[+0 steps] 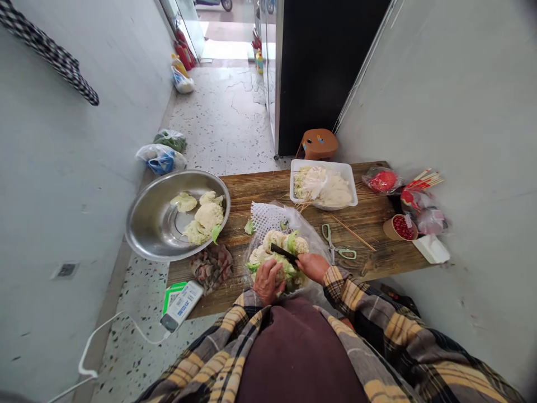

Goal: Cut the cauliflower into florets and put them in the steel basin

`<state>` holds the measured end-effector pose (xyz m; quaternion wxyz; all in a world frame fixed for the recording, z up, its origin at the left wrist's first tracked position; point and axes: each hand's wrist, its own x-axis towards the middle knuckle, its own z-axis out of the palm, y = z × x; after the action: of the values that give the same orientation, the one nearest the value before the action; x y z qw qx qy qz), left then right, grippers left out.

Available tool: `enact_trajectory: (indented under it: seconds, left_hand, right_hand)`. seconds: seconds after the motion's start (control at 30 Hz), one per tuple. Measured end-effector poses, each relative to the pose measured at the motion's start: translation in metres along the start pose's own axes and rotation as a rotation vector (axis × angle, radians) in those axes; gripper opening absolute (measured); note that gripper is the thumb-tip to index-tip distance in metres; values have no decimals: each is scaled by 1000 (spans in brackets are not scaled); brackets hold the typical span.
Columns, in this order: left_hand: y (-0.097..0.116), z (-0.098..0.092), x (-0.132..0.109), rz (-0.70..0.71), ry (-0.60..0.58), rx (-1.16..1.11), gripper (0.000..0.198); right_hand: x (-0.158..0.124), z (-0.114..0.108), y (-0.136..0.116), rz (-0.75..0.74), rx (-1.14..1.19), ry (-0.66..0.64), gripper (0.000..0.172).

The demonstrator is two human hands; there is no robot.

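Observation:
My right hand (312, 267) is closed around a black-bladed knife (283, 253), whose blade points left over the cauliflower. With curled fingers, my left hand (268, 281) grips the cauliflower (274, 252) from its near side. Green leaves and pale florets show around both hands. Beneath lies a clear plastic bag (316, 229) with a white foam net (266, 217) at its far side. On the left, a large steel basin (145, 215) holds several cauliflower pieces (207, 215). Green-handled scissors (338, 246) lie just right of the bag.
A white plastic tub (354, 187) of food stands at the wooden table's (251, 184) back. Wooden skewers (354, 232) lie near it. A cup of red items (403, 228) sits at right. A crumpled cloth (213, 267) and a white boxy device (182, 308) are at front left.

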<state>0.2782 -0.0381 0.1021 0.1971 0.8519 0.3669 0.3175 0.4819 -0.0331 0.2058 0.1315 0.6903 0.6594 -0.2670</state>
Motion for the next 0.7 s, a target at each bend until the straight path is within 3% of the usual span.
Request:
enact_trajectory:
  seconds: [0.17, 0.37, 0.6, 0.7]
  left_hand:
    - [4, -3, -1, -30, -42, 32, 49]
    - [9, -8, 9, -36, -89, 2, 51]
    - [13, -10, 15, -118, -97, -46, 52]
    - [20, -16, 21, -144, -120, -79, 53]
  right_hand:
    - [11, -10, 4, -168, -72, -10, 34]
    - [15, -28, 25, -236, -66, 18, 28]
    - [-10, -22, 47, -255, -186, 118, 28]
    - [-14, -20, 55, -139, -118, 220, 24]
